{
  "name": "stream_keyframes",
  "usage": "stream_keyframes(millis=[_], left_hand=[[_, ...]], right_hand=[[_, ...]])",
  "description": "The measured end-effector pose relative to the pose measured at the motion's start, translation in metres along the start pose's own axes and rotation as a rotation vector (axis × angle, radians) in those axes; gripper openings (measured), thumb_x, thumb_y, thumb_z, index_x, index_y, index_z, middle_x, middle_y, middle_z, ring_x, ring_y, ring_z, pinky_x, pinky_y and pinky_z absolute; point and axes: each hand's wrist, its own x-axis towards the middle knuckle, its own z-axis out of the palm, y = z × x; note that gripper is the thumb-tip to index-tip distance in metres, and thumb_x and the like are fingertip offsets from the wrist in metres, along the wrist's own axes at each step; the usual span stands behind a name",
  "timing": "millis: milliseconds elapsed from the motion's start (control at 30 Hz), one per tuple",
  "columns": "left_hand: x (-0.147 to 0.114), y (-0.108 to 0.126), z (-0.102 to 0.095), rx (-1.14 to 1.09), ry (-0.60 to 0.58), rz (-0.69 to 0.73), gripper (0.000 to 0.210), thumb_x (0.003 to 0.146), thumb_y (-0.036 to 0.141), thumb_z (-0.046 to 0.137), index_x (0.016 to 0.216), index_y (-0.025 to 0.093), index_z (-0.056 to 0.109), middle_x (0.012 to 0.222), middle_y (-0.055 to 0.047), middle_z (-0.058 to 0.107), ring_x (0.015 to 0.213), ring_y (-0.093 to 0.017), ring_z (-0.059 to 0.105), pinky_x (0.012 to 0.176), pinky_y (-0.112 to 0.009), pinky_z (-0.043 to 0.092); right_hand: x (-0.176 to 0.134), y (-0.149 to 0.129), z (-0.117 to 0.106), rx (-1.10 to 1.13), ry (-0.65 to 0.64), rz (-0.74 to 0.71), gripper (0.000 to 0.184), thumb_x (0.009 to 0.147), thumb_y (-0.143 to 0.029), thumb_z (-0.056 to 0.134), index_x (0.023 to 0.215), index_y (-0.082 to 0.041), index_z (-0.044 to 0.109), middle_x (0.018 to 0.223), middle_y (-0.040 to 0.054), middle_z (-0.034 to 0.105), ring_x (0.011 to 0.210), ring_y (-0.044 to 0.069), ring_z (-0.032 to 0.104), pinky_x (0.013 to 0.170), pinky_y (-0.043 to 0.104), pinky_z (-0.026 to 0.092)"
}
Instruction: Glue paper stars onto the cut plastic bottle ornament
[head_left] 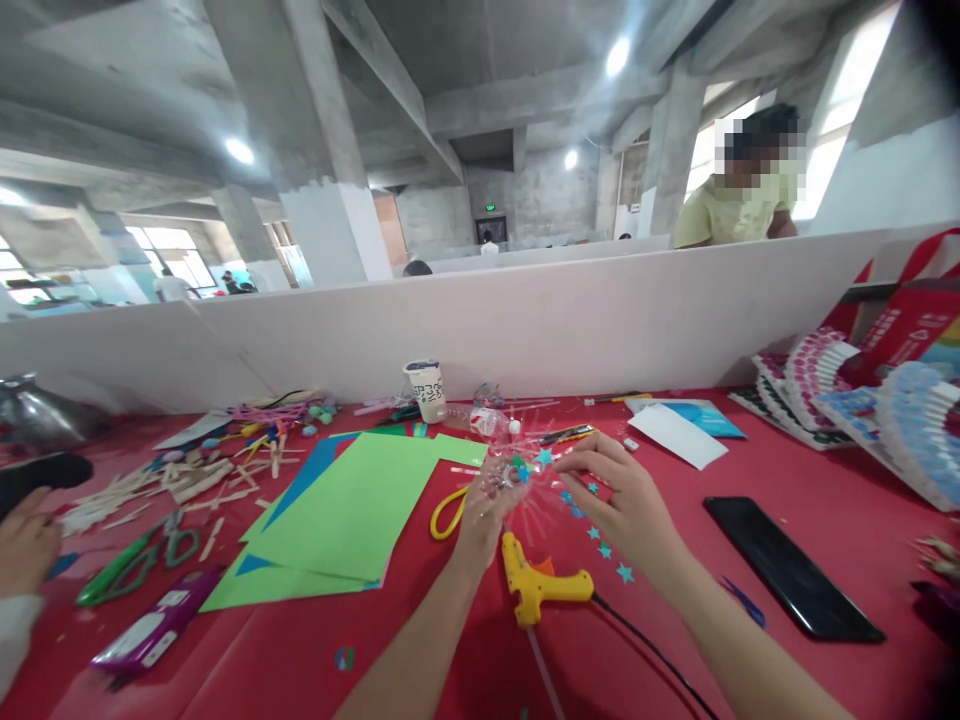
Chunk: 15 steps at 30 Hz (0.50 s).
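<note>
My left hand [484,510] is closed on a clear plastic piece [499,475] with strips fanning outward and small blue and green stars on it. My right hand [619,490] is beside it on the right, thumb and fingers curled together. At its fingertips is a blue star [544,457]; whether the fingers grip it or it sits on the plastic, I cannot tell. Several loose blue stars [604,550] lie in a line under my right hand. A yellow glue gun [544,582] rests on the table just below both hands, its black cord running toward me.
Left of my hands lie green paper sheets [352,510], green scissors [139,565], a purple packet [157,620] and wooden sticks [202,480]. Behind stand a paper cup [426,390] and a lying plastic bottle [487,422]. A black phone [791,565] lies right. Another person's hand [30,540] is at far left.
</note>
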Motion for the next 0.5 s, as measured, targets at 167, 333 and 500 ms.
stream_keyframes(millis=[167, 333, 500], left_hand=[[-0.003, 0.003, 0.001, -0.015, -0.046, 0.032, 0.029, 0.07, 0.025, 0.072, 0.096, 0.019, 0.063, 0.093, -0.004, 0.07, 0.086, -0.019, 0.065, 0.086, -0.033, 0.048], [-0.004, 0.003, 0.002, -0.035, -0.07, 0.043, 0.035, 0.071, 0.024, 0.071, 0.104, 0.02, 0.061, 0.1, -0.005, 0.069, 0.089, -0.019, 0.065, 0.088, -0.035, 0.048], [-0.005, 0.002, 0.003, -0.012, -0.041, 0.041, 0.038, 0.07, 0.026, 0.072, 0.106, 0.02, 0.062, 0.098, -0.007, 0.07, 0.087, -0.022, 0.067, 0.088, -0.04, 0.05]], right_hand=[[-0.007, -0.012, 0.007, -0.148, 0.042, -0.149, 0.016, 0.085, -0.017, 0.05, 0.091, -0.023, 0.063, 0.086, 0.006, 0.057, 0.083, 0.02, 0.054, 0.073, 0.034, 0.045], [-0.007, -0.011, 0.008, -0.218, 0.074, -0.148, 0.013, 0.085, -0.017, 0.052, 0.087, -0.023, 0.064, 0.085, 0.0055, 0.059, 0.083, 0.02, 0.051, 0.076, 0.037, 0.043], [-0.006, 0.0, 0.007, -0.304, 0.142, -0.069, 0.014, 0.086, -0.022, 0.053, 0.091, -0.022, 0.066, 0.102, 0.0084, 0.055, 0.097, 0.024, 0.046, 0.084, 0.042, 0.041]])
